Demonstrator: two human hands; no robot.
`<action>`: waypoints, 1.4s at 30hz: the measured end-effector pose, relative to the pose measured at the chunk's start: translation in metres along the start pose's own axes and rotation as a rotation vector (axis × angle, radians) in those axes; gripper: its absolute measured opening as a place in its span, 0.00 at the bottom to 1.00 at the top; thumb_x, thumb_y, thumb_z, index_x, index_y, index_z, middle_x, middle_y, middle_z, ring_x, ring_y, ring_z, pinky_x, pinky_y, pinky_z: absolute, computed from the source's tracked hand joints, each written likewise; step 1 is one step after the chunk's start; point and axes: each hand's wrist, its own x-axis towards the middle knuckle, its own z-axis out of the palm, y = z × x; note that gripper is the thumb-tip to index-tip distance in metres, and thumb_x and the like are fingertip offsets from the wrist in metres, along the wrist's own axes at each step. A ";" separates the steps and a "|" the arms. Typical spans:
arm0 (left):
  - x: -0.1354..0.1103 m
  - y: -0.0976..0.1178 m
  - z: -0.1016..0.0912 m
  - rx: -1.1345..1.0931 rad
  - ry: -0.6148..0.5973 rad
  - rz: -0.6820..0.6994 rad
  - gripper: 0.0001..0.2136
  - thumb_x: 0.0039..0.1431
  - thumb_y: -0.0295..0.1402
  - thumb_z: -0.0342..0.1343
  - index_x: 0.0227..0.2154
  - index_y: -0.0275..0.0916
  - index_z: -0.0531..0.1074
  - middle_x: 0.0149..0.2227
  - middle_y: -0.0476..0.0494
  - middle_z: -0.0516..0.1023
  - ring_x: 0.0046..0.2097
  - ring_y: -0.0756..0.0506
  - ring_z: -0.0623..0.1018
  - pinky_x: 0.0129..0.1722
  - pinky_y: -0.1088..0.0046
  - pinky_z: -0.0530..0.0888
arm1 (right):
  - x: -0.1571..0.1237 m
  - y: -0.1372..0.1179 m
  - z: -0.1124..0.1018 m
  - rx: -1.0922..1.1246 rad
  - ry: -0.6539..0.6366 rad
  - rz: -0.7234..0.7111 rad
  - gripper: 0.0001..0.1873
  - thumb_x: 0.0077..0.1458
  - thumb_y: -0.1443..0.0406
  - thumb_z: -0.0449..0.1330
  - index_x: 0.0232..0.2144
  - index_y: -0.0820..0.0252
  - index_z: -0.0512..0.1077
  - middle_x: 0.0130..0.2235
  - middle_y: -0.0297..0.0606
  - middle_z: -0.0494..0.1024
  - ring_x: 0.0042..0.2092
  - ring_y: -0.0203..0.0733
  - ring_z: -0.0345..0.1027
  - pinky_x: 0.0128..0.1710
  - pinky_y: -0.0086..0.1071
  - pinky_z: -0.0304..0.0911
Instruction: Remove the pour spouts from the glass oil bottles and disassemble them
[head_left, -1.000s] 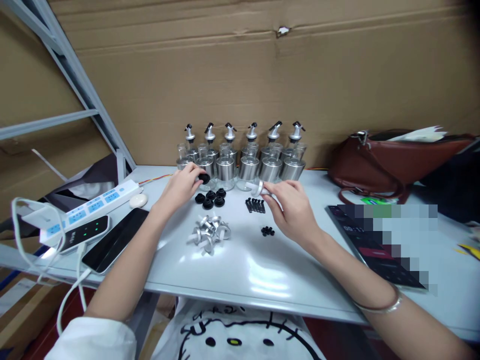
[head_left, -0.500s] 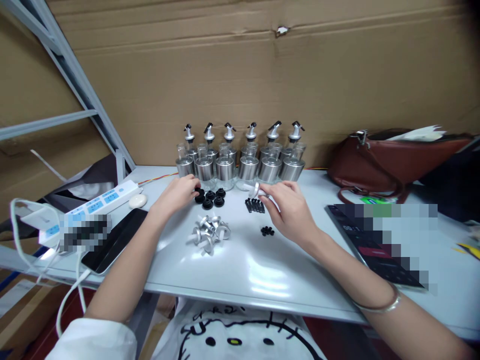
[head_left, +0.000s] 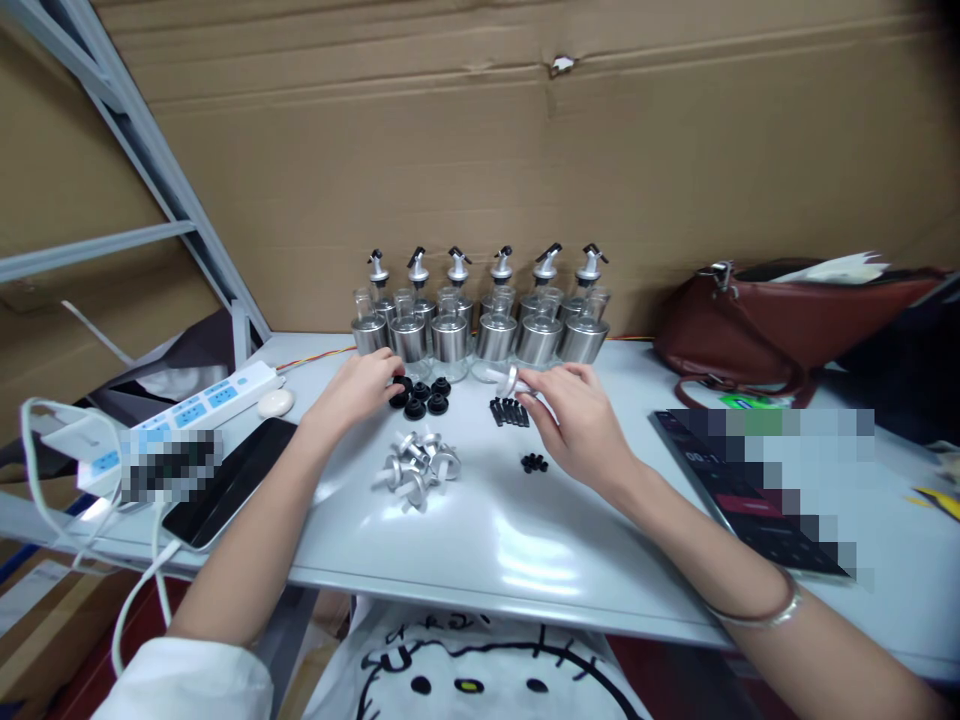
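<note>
My right hand (head_left: 581, 415) is closed on a silver pourer spout (head_left: 511, 381), its disc and pale stem pointing left above a row of small black levers (head_left: 510, 412). At the left end of a cluster of black rubber stoppers (head_left: 416, 408), my left hand (head_left: 364, 385) has its fingertips closed around one stopper (head_left: 401, 391), partly hidden by the fingers. A heap of silver pourer spouts (head_left: 418, 465) lies nearer to me. Small black caps (head_left: 535, 463) sit below my right hand.
Behind the parts stand glass bottles with steel sleeves (head_left: 450, 338), the back row topped with pourers (head_left: 502, 262). On the left are a power strip (head_left: 225, 395), a white round case (head_left: 276, 402) and a phone (head_left: 240, 480). A tablet (head_left: 720, 480) and a brown bag (head_left: 795, 320) occupy the right.
Both hands stay nearly in place. My left fingertips have shifted very slightly at the black stopper; the spout remains in my right hand.
</note>
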 end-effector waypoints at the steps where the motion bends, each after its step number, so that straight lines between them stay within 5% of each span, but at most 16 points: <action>1: 0.000 0.001 0.000 0.004 -0.007 0.000 0.07 0.60 0.32 0.51 0.38 0.37 0.71 0.41 0.41 0.74 0.39 0.41 0.76 0.37 0.69 0.68 | 0.000 0.000 0.000 0.002 -0.001 0.000 0.07 0.63 0.69 0.50 0.41 0.61 0.67 0.32 0.38 0.78 0.31 0.40 0.67 0.41 0.36 0.54; 22: 0.007 -0.006 0.014 -0.251 -0.097 -0.128 0.06 0.56 0.28 0.53 0.37 0.37 0.68 0.38 0.41 0.77 0.41 0.42 0.76 0.38 0.70 0.68 | -0.001 -0.002 0.002 0.074 -0.028 0.047 0.06 0.63 0.68 0.50 0.41 0.61 0.65 0.31 0.37 0.78 0.30 0.40 0.69 0.41 0.36 0.55; 35: 0.008 -0.004 0.022 -0.180 -0.074 -0.069 0.07 0.56 0.27 0.53 0.39 0.39 0.68 0.38 0.40 0.77 0.41 0.39 0.76 0.38 0.68 0.68 | -0.007 -0.023 0.011 0.120 -0.271 0.081 0.08 0.61 0.66 0.54 0.36 0.62 0.72 0.31 0.38 0.75 0.34 0.42 0.66 0.37 0.35 0.52; 42: 0.002 -0.005 0.012 -0.089 -0.105 -0.156 0.09 0.61 0.34 0.48 0.43 0.40 0.65 0.37 0.40 0.77 0.38 0.39 0.76 0.33 0.69 0.67 | -0.007 -0.024 0.008 0.158 -0.356 0.026 0.09 0.62 0.66 0.54 0.39 0.63 0.73 0.35 0.40 0.76 0.38 0.43 0.66 0.38 0.34 0.52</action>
